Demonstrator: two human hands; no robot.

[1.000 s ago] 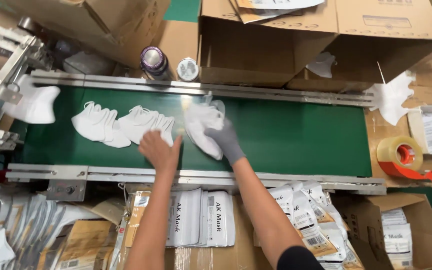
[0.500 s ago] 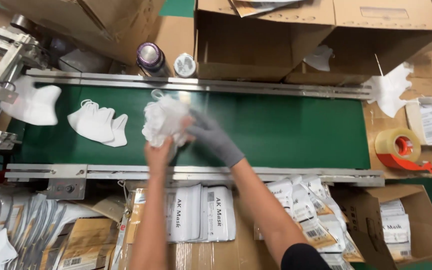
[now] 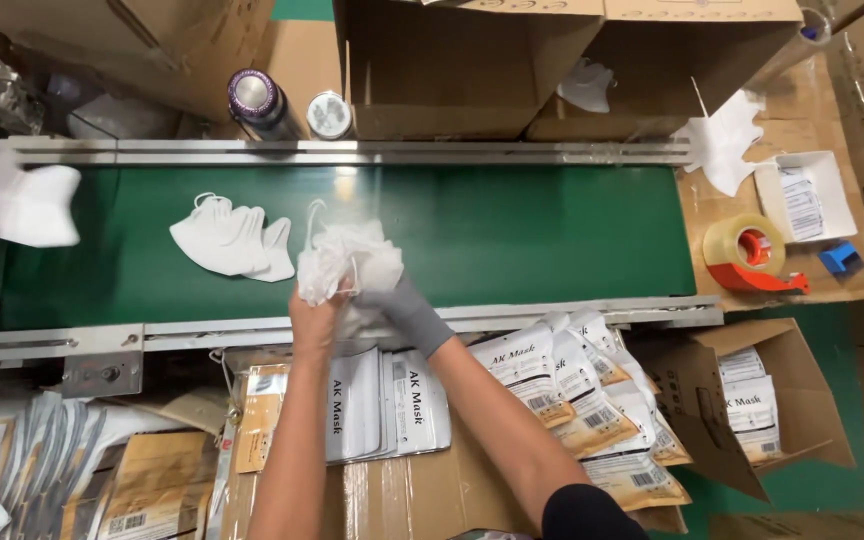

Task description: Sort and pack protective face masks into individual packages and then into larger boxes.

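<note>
While both hands' fingers clutch a white mask bundle [image 3: 347, 262], an open carton [image 3: 762, 400] — right — holds packets.

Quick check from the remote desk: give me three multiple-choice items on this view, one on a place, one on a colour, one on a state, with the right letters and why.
1. Where does the tape dispenser sit?
A. On the cardboard right of the belt
B. On the belt's middle
C. Inside a box

2. What colour is the conveyor belt?
A. Black
B. Green
C. Blue

3. What state is the bunch of white masks in?
A. Lying flat on the belt, untouched
B. Sealed in a pouch
C. Held up by both hands

Answers:
1 A, it rests on brown cardboard past the belt's right end.
2 B, the belt surface is dark green.
3 C, the left hand and the grey-gloved right hand clasp the bunch above the belt's near edge.
</note>
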